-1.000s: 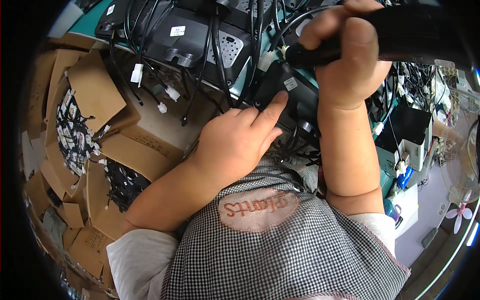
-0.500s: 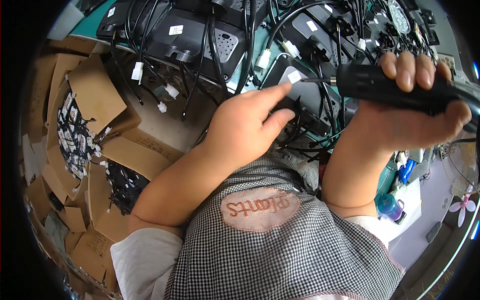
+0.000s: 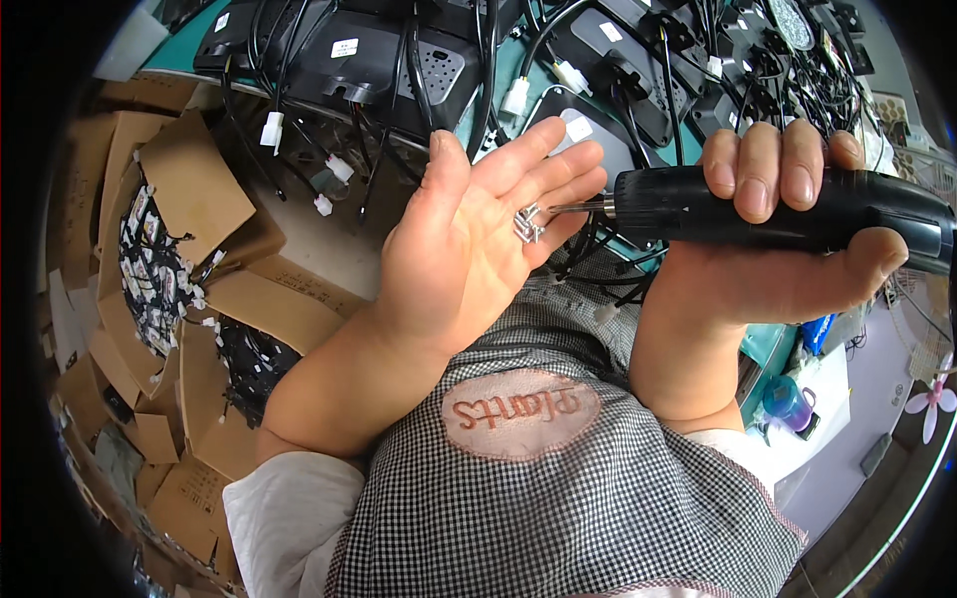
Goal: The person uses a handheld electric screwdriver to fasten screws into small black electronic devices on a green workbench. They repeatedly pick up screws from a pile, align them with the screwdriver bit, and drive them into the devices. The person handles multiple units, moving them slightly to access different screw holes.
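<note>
My left hand [image 3: 437, 239] is turned palm up, its fingers stretched out, and several small silver screws [image 3: 527, 223] lie loose on the palm. A black electric screwdriver [image 3: 653, 203] lies sideways in my right hand [image 3: 773, 284], with the fingers wrapped over its body. Its thin bit points left and its tip meets the screws, though whether a screw sits on it I cannot tell. Just beyond my left fingers lies a black and grey housing [image 3: 610, 146] with a white label, partly hidden by the hand and tool.
More black housings [image 3: 384, 68] with cables and white connectors [image 3: 272, 130] cover the teal bench at the back. Opened cardboard boxes [image 3: 284, 304] of small wired parts stand at the left. On the right are a blue-purple bottle [image 3: 788, 401] and a pink fan [image 3: 933, 401].
My left hand has turned from palm down near the housing to palm up, showing the screws. The screwdriver has moved left and slightly down, its bit now over the palm.
</note>
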Demonstrator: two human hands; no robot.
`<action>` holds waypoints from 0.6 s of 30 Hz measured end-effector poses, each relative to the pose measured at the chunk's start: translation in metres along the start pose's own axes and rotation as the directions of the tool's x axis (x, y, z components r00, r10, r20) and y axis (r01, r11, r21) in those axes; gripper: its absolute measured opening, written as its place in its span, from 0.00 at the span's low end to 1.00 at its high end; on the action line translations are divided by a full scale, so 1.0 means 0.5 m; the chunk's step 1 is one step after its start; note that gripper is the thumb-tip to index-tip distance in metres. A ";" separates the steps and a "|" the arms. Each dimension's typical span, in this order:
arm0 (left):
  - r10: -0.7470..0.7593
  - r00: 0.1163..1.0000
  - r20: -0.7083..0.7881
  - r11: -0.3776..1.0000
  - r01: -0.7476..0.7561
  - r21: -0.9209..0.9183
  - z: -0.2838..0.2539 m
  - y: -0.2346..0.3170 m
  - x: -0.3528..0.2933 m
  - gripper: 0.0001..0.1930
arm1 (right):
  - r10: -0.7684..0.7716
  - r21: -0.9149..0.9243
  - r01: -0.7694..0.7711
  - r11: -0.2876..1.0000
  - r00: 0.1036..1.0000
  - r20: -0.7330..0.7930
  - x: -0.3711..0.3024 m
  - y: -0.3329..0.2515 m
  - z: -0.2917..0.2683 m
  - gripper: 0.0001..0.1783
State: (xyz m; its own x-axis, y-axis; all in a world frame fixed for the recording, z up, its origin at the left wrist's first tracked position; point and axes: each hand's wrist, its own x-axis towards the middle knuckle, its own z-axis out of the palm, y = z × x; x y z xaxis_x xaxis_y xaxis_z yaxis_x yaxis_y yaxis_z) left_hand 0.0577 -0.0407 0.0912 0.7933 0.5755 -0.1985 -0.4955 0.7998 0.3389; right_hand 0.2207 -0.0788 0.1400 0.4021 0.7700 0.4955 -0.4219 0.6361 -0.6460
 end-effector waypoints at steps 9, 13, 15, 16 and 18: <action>-0.034 0.999 -0.022 0.979 0.038 0.199 -0.033 -0.018 -0.002 0.25 | -0.024 -0.004 0.024 1.000 0.997 -0.070 -0.003 -0.007 -0.002 0.29; -0.082 0.995 -0.058 0.971 0.093 0.220 -0.050 -0.020 -0.004 0.10 | -0.043 -0.020 0.042 0.999 0.997 -0.072 0.000 -0.009 -0.001 0.29; -0.053 0.994 -0.096 0.967 0.075 0.242 -0.053 -0.022 -0.003 0.08 | -0.044 -0.024 0.043 0.999 0.997 -0.058 0.000 -0.011 -0.004 0.29; -0.027 0.993 -0.117 0.965 0.056 0.257 -0.053 -0.024 -0.001 0.07 | -0.044 -0.018 0.043 0.999 0.997 -0.062 0.000 -0.013 -0.005 0.28; -0.011 0.989 -0.144 0.958 0.052 0.283 -0.053 -0.023 0.000 0.08 | -0.046 -0.010 0.045 0.999 0.996 -0.073 0.002 -0.013 -0.007 0.28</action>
State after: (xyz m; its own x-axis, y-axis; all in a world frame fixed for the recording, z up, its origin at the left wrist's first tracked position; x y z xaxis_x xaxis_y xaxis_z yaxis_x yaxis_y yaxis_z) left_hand 0.0542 -0.0454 0.0628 0.7393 0.5854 -0.3328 -0.3332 0.7475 0.5746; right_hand 0.2268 -0.0824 0.1426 0.4789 0.7344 0.4809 -0.3953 0.6696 -0.6288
